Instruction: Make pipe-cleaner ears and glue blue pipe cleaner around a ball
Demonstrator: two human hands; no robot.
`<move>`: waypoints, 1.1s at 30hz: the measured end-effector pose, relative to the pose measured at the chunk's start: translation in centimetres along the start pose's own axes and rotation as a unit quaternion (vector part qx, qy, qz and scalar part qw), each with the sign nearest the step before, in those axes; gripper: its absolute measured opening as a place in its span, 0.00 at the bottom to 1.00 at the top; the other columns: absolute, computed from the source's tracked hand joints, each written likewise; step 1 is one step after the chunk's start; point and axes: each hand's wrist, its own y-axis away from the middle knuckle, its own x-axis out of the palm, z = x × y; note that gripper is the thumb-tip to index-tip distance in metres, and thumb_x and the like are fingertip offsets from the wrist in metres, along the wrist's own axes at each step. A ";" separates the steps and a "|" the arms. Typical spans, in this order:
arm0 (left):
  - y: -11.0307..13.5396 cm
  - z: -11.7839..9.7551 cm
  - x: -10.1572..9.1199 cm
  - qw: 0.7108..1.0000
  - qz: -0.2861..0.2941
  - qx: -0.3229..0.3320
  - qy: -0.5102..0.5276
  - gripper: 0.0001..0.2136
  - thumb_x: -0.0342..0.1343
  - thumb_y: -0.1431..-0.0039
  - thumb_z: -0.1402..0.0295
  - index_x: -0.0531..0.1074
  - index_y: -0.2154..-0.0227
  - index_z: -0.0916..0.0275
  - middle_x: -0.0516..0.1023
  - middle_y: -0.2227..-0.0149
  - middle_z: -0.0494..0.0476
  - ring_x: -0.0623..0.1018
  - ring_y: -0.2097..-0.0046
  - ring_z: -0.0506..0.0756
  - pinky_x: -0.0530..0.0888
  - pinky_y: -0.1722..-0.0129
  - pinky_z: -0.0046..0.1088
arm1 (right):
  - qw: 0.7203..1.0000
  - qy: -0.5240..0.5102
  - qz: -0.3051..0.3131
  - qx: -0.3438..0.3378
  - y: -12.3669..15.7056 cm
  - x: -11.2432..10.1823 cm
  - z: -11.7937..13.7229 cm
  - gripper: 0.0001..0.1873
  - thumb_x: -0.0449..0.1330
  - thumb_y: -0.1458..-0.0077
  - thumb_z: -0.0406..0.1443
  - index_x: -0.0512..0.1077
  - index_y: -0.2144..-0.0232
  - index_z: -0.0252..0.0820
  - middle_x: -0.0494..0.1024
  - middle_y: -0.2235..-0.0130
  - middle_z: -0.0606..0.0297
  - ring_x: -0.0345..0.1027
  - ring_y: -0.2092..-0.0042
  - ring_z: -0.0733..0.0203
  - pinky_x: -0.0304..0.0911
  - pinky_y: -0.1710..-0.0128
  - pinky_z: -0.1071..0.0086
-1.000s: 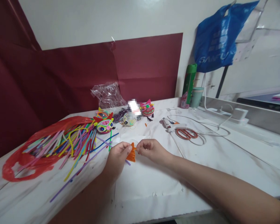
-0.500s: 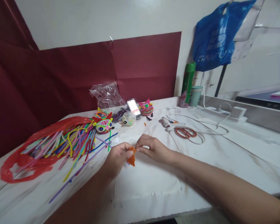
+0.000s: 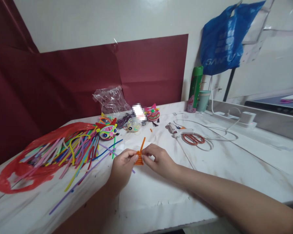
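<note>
Between my hands is an orange pipe cleaner, folded into close parallel rows, with one loose end standing up. My left hand pinches its left side between thumb and fingers. My right hand is closed on its right side, near the base of the upright end. Both hands are just above a white sheet on the table. Left of them, a purple pipe cleaner lies slantwise across the tabletop, and a blue one and a green one lie farther back.
A red plastic bag with many coloured pipe cleaners spreads at left. Decorated animal-face balls and a clear ball stand behind. To the right are a glue gun, red-handled scissors and a looping cable.
The orange piece has turned in my fingers; its folded rows now lie level and its loose end points up. My right hand has shifted slightly lower along it.
</note>
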 end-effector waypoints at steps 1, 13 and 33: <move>0.0 0.0 -0.1 1.000 0.004 0.014 -0.016 0.04 0.57 0.51 0.70 0.76 0.75 0.63 0.76 0.72 0.53 0.76 0.67 0.53 0.72 0.66 0.26 | 1.000 0.004 -0.001 0.003 0.0 0.1 -0.1 0.05 0.56 0.47 0.29 0.71 0.71 0.41 0.75 0.73 0.63 0.68 0.70 0.62 0.64 0.71 0.70; -0.2 0.3 0.0 0.992 -0.012 -0.096 0.074 0.05 0.59 0.52 0.67 0.73 0.73 0.63 0.76 0.75 0.51 0.75 0.70 0.52 0.72 0.69 0.25 | 0.999 0.006 -0.036 -0.028 -0.3 -0.5 0.3 0.07 0.54 0.45 0.28 0.70 0.67 0.41 0.74 0.68 0.60 0.67 0.63 0.57 0.66 0.63 0.64; -0.9 -1.4 -1.3 0.989 0.120 -0.075 -0.043 0.04 0.60 0.58 0.69 0.72 0.81 0.63 0.71 0.77 0.51 0.70 0.74 0.50 0.69 0.75 0.24 | 0.985 0.052 0.104 -0.131 -0.9 -1.0 -1.2 0.06 0.54 0.40 0.31 0.71 0.69 0.41 0.77 0.70 0.62 0.68 0.63 0.59 0.56 0.61 0.64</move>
